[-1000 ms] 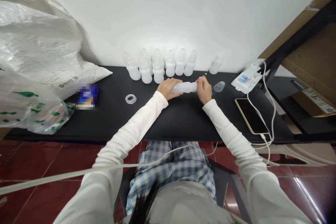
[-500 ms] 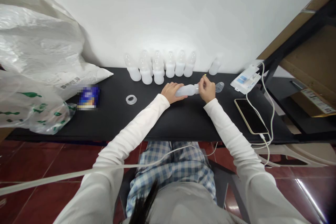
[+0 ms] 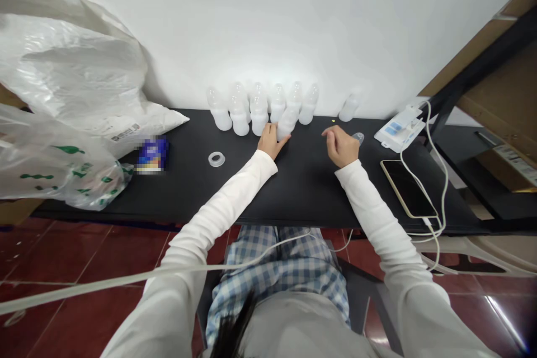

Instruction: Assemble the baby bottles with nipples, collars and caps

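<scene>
Hands well apart; left hand (image 3: 271, 142) touches the lower end of a frosted plastic bottle (image 3: 287, 123) (tilted, grip unclear), just in front of the row of upright bottles (image 3: 260, 109) on the black table (image 3: 188, 190); right hand (image 3: 340, 146) empty, loosely curled, near a clear plastic cap (image 3: 358, 136).

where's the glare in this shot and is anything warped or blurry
Head view: a bright glare sits on the white wall above the translucent plastic bottles, a streak shines on the glossy red floor tiles at bottom right, the wide lens bends the black table edge, and nothing looks blurred.
</scene>
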`<act>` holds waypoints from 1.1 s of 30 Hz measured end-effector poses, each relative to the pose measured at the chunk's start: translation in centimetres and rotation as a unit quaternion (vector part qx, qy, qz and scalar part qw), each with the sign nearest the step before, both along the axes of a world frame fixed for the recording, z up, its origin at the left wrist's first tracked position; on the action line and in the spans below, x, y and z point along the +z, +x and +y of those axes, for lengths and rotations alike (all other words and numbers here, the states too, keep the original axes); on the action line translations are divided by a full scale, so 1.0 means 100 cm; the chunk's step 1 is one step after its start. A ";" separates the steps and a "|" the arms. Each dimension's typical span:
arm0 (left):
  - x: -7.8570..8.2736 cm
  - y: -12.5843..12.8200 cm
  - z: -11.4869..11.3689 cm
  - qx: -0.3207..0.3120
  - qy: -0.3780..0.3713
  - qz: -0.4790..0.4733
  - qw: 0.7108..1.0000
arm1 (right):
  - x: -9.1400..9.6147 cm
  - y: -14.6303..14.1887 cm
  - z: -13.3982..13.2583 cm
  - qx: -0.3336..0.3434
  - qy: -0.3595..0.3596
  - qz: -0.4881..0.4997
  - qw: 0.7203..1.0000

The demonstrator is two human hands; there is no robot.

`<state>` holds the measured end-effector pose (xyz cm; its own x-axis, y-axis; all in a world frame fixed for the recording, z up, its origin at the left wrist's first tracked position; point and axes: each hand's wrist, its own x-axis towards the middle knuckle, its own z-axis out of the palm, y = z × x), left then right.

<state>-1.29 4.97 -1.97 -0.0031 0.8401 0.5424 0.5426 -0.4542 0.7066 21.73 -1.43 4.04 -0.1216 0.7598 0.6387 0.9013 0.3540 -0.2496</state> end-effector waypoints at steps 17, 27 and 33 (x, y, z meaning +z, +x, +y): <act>0.035 0.019 -0.019 0.080 -0.169 0.312 0.931 | -0.025 0.050 -0.004 -0.124 -0.165 -0.107 0.973; 0.032 -0.062 -0.093 0.134 -0.138 0.285 0.939 | -0.036 0.061 0.005 -0.071 -0.094 -0.149 0.982; 0.023 -0.104 -0.108 0.220 -0.170 0.285 0.917 | -0.035 0.050 0.005 -0.040 -0.081 -0.142 0.986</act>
